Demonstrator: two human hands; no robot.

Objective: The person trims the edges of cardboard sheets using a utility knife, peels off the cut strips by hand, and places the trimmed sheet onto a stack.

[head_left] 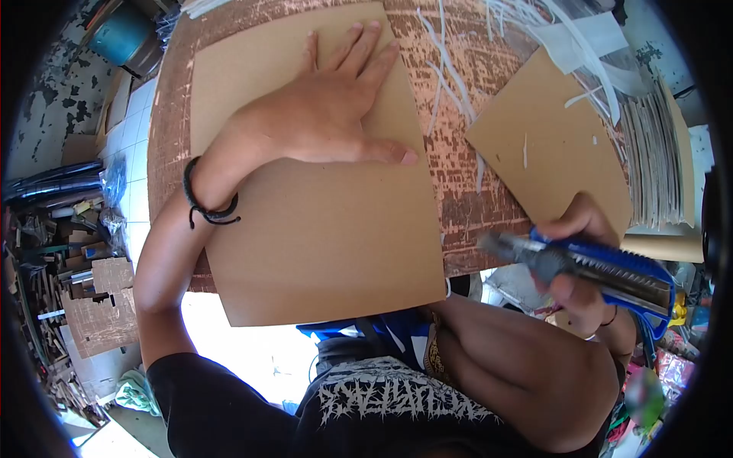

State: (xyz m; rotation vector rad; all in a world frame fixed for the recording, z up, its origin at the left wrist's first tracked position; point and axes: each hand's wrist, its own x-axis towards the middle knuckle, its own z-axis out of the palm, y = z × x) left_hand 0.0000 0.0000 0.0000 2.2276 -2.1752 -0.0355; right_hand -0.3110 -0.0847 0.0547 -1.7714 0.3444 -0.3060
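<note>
A large brown cardboard sheet lies on the worn wooden table, its near end reaching past the table's edge. My left hand rests flat on the sheet's upper half, fingers spread and thumb near the right edge. In my right hand is a blue utility knife, held above the table's near right edge. Its tip points left toward the sheet and is blurred, so the blade cannot be made out clearly. The knife is apart from the sheet.
A second cardboard piece lies at the right with small scraps on it. Thin white strips are scattered beyond the sheet. A stack of sheets stands at the far right, and piled cardboard offcuts are at the left.
</note>
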